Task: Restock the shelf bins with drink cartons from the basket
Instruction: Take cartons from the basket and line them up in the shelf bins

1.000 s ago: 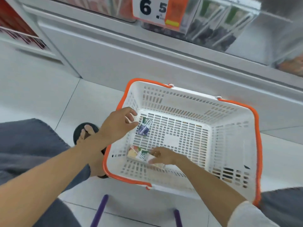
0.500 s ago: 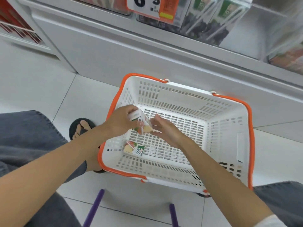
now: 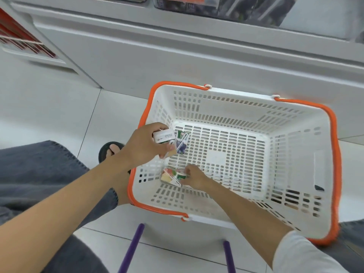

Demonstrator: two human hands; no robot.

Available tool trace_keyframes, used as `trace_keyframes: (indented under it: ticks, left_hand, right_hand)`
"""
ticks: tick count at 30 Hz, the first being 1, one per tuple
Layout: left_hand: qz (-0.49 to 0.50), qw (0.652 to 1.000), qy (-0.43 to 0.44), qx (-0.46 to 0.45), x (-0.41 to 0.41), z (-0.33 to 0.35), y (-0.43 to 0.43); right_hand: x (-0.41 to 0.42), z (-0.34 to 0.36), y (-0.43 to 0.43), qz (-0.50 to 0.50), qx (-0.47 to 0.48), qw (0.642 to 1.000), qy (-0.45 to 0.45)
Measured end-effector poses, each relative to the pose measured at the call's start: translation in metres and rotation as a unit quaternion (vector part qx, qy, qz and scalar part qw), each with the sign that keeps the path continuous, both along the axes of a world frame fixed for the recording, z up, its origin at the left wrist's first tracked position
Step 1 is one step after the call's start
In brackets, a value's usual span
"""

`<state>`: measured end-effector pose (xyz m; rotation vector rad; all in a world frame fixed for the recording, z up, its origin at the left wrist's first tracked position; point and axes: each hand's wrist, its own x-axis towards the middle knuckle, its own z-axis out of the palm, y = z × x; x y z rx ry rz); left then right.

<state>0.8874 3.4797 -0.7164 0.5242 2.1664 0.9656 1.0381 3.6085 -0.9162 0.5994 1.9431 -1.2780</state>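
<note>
Left hand (image 3: 145,143) clutches two small card cartons (image 3: 167,137), right hand (image 3: 195,177) pinches an apple-printed carton (image 3: 169,175); crowding the left grip risks a drop.

Shelf bins (image 3: 226,8) are cut off by the top edge, contents blurred.

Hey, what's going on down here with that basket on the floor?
A person reaches into a white basket with orange handles, set on the floor below a shelf. Their left hand holds a white drink carton over the basket's corner, with a purple grape carton right against it; whether that one is held too is unclear. Their right hand grips an apple carton lying on the basket floor.
</note>
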Motion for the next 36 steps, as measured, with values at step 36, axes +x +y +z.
trace_keyframes:
  ticks: [36]
  left_hand:
    - [-0.172, 0.973, 0.0, 0.151, 0.121, 0.225, 0.229]
  right_hand:
    - [0.093, 0.455, 0.248, -0.059, 0.085, 0.943, 0.315]
